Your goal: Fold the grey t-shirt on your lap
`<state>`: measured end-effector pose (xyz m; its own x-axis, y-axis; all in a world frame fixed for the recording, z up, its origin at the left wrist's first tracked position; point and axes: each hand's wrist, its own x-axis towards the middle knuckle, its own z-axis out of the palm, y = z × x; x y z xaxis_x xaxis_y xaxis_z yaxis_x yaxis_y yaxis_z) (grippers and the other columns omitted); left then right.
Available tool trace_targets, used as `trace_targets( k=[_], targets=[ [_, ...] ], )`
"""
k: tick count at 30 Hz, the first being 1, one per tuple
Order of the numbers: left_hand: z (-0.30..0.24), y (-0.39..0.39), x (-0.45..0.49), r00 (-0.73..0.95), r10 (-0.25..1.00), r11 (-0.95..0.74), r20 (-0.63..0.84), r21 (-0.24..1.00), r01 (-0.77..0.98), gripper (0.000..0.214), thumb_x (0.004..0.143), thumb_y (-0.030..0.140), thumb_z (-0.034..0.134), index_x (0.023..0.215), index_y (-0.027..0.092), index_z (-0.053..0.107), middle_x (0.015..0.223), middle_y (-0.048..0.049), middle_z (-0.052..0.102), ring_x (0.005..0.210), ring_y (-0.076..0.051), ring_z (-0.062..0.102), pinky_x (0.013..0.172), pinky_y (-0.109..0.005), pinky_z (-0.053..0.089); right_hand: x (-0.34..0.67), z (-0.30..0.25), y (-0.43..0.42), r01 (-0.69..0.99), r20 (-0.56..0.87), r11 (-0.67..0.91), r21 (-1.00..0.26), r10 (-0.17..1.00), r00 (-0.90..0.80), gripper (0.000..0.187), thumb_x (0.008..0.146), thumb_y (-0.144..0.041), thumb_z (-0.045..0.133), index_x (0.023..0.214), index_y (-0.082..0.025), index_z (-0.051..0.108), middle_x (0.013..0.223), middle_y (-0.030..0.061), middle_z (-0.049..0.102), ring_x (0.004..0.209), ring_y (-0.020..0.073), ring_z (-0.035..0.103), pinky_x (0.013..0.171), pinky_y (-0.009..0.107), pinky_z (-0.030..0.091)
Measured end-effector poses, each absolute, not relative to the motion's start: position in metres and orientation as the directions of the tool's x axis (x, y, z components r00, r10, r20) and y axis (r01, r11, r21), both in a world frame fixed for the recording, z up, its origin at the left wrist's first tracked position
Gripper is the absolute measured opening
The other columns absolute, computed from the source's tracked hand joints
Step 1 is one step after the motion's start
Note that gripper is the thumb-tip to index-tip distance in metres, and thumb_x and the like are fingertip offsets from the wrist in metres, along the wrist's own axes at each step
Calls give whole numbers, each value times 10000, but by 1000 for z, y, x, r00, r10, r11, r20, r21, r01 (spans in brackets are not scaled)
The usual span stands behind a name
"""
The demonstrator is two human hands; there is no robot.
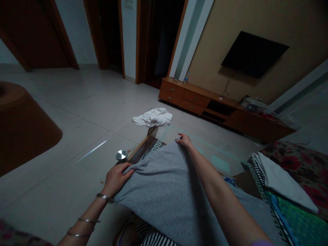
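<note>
Heather-grey cloth (164, 184); spread wide; creases fanning from left hand (116, 178)

A home, apparently its living room: a TV (255, 54) hangs on the wall (207, 65) at upper right, a long drawered cabinet (189, 96) below, wood-framed doorways (109, 37) at upper left, and flowered cloth (294, 159) at the right edge.

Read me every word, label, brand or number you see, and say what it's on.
No text can be read.
Bottle: any label is too small to read.
TV: dark, no brand legible.
Grey cloth: no lettering shows.
Table: a key pattern, not writing.
</note>
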<state>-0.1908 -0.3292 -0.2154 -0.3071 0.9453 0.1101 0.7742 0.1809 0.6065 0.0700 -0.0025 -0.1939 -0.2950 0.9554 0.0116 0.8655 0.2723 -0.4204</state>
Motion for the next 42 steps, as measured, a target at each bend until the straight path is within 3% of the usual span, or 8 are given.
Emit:
trace_targets(
  k=[4, 9, 11, 16, 24, 31, 37, 42],
  targets=[
    [-217, -329, -191, -278, 948, 117, 156, 641, 759, 264, 835, 457, 528, 869, 216, 630, 924, -30, 664, 892, -215, 602, 786, -283, 432, 95, -176, -9, 843, 38, 323, -431, 939, -340, 296, 722, -233, 671, 1015, -193, 694, 989, 51, 680, 955, 194, 576, 882, 309, 400],
    [-213, -327, -189, -263, 949, 102, 174, 620, 778, 149, 785, 332, 516, 824, 202, 577, 888, -37, 635, 866, -217, 585, 778, -299, 441, 196, -157, -68, 633, 335, 567, -527, 823, -459, 92, 735, -262, 606, 772, -178, 605, 1017, 79, 652, 1026, 206, 546, 946, 354, 377],
    [-214, -327, -189, -262, 953, 110, 155, 628, 771, 164, 759, 303, 515, 863, 199, 587, 924, -39, 646, 878, -221, 593, 799, -307, 452, 235, -158, -101, 575, 253, 557, -600, 813, -524, 63, 723, -244, 577, 740, -190, 550, 921, 51, 652, 913, 189, 578, 860, 330, 421],
    [-218, -327, -191, -235, 958, 63, 166, 677, 733, 433, 773, 312, 508, 1185, 216, 600, 1212, -41, 632, 1101, -235, 575, 979, -325, 429, 277, -147, -153, 626, -61, 421, -656, 798, -600, 98, 718, -238, 586, 797, -188, 615, 819, 28, 635, 799, 183, 587, 761, 313, 446],
    [-219, -326, -194, -260, 949, 60, 177, 709, 703, 465, 816, 401, 509, 1226, 213, 622, 1244, -39, 634, 1130, -227, 587, 1002, -325, 443, 236, -90, -103, 390, 226, 409, -825, 871, -435, 247, 783, -437, 645, 820, -195, 618, 888, 42, 646, 823, 171, 576, 740, 285, 456],
    [-222, -326, -195, -290, 936, 79, 201, 681, 728, 407, 836, 454, 522, 1133, 219, 670, 1160, -38, 670, 1042, -215, 629, 932, -300, 484, 150, -162, 2, 754, 21, 244, -610, 956, -293, 251, 733, -394, 613, 625, -168, 600, 608, -15, 563, 601, 119, 483, 554, 224, 345],
    [-215, -324, -193, -258, 945, 58, 202, 672, 738, 349, 862, 434, 515, 1064, 213, 694, 1028, -42, 674, 948, -200, 627, 848, -293, 487, 122, -207, 34, 842, -53, 142, -521, 979, -198, 174, 647, -235, 754, 636, -180, 590, 634, 9, 591, 680, 147, 564, 602, 237, 376],
    [-213, -324, -194, -204, 956, -7, 213, 709, 705, 321, 875, 396, 515, 1018, 196, 722, 933, -54, 655, 875, -182, 611, 797, -282, 483, 121, -197, 32, 815, -97, 186, -549, 954, -283, 273, 865, -421, 610, 830, -150, 618, 806, 10, 632, 710, 120, 585, 677, 279, 482]
  ],
)
